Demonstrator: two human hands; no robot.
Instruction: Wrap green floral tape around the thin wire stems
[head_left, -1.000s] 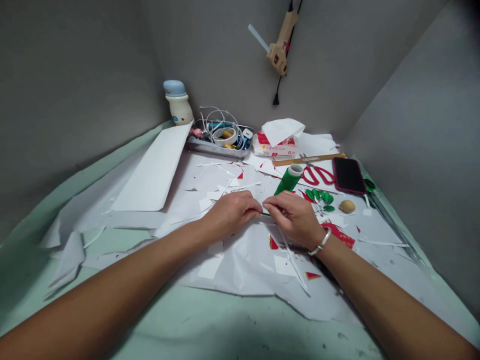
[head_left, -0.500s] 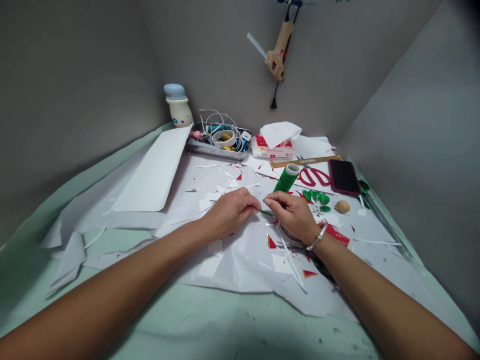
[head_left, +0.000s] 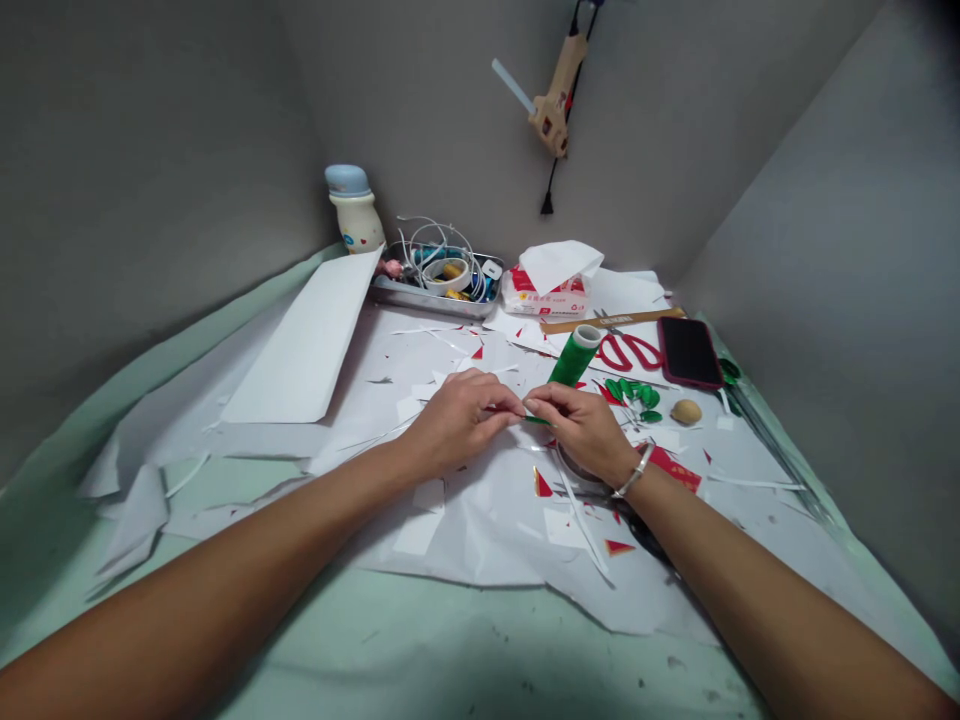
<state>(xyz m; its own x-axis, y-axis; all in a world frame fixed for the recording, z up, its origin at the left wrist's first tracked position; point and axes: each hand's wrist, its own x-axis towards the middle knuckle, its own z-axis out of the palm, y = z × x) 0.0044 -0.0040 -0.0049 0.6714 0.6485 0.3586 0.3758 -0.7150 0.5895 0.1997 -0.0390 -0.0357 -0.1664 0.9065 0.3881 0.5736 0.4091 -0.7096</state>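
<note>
Thin green strip (head_left: 537, 420) pinched between both hands, left hand (head_left: 459, 425) and right hand (head_left: 579, 430) close together, fingers curled, much of the strip hidden behind them, its material hard to make out, white paper offcuts (head_left: 495, 520) beneath, green roll (head_left: 575, 355) just beyond

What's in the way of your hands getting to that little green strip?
Nothing visible is in the way. Your left hand and right hand are already pinching the thin green strip between them, and nothing sits between your fingers and it.
</note>
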